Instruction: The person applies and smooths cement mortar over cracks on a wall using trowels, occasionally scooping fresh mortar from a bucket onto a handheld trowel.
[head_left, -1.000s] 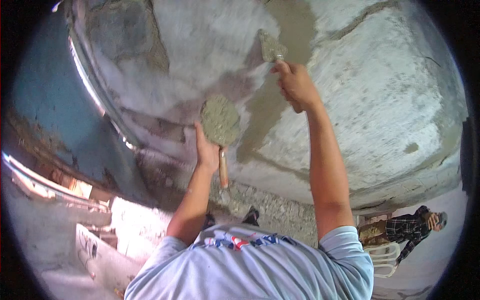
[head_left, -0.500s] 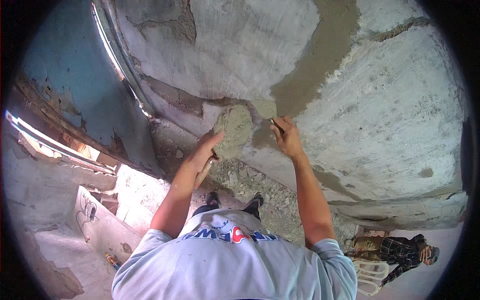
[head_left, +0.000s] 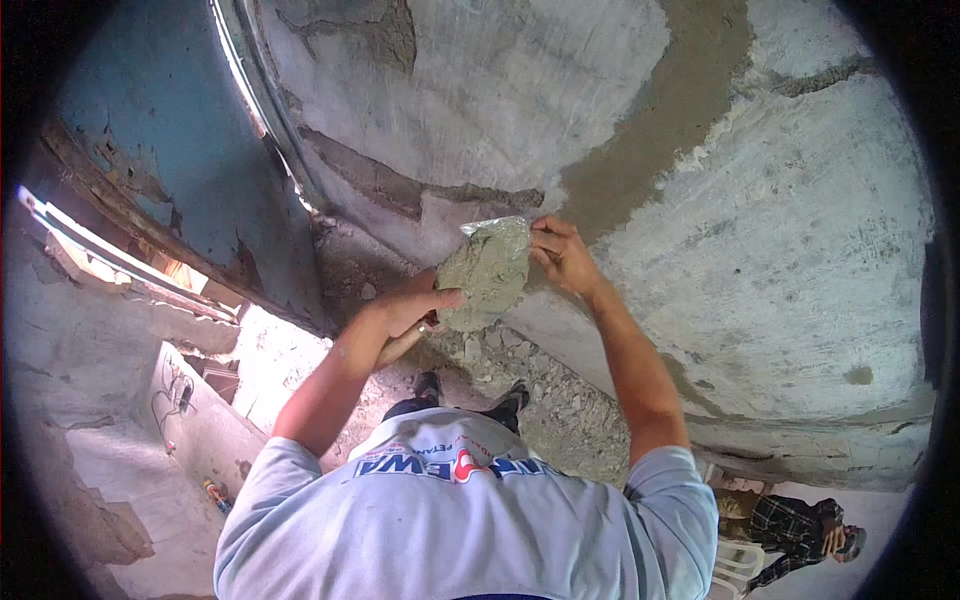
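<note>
My left hand point(head_left: 408, 310) is closed around the near side of a hand-held mortar board, its thumb over the edge. Wet grey-green mortar point(head_left: 485, 278) is heaped on it and hides most of the board. My right hand point(head_left: 567, 258) grips a trowel point(head_left: 508, 226), whose handle is mostly covered by the fingers. Its shiny blade lies at the far edge of the heap, touching the mortar as far as I can see. Just beyond, a darker strip of fresh mortar point(head_left: 660, 130) runs up the pale wall point(head_left: 800, 230).
Rough cracks point(head_left: 380, 185) cross the wall's lower left part. Broken rubble point(head_left: 560, 385) covers the floor along its foot, near my shoes point(head_left: 510, 397). At left stands a peeling blue wall point(head_left: 170, 120). A person in a checked shirt point(head_left: 790, 530) is beside a white plastic chair point(head_left: 735, 565) at lower right.
The trowel has come off the wall beside the fresh strip and now sits at the mortar heap. My left hand has brought the loaded board slightly right, closer to the right hand.
</note>
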